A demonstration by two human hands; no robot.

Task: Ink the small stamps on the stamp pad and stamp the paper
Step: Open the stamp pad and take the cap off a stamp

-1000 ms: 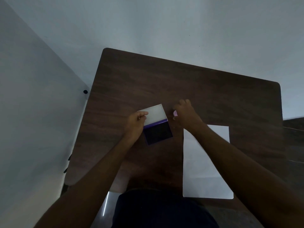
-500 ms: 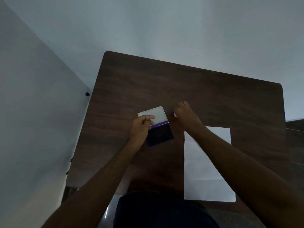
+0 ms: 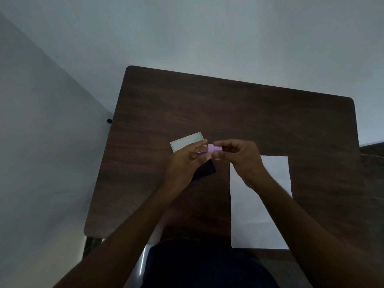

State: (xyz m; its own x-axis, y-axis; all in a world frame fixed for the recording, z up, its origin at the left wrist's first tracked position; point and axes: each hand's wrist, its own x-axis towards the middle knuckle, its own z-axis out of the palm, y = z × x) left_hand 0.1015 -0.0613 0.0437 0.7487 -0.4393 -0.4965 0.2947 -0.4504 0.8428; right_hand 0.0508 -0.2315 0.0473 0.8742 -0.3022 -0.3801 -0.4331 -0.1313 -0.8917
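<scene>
Above the open stamp pad [image 3: 204, 171], both hands meet on a small pink stamp [image 3: 214, 149]. Right hand [image 3: 241, 159] pinches its narrow end; left hand [image 3: 187, 161] fingertips pinch the wide end, probably pulling a cap or orienting the face. Pad lid [image 3: 187, 142] lies flipped back, ink exposed. Blank paper [image 3: 259, 204] sits just right, ready for stamping on the table [image 3: 228, 111].

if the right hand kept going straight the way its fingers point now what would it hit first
The right hand points leftward, holding the pink stamp. Straight on, the stamp would likely meet the left hand first, whose fingertips already sit at the stamp's end. Depth is unclear from this single view.
</scene>
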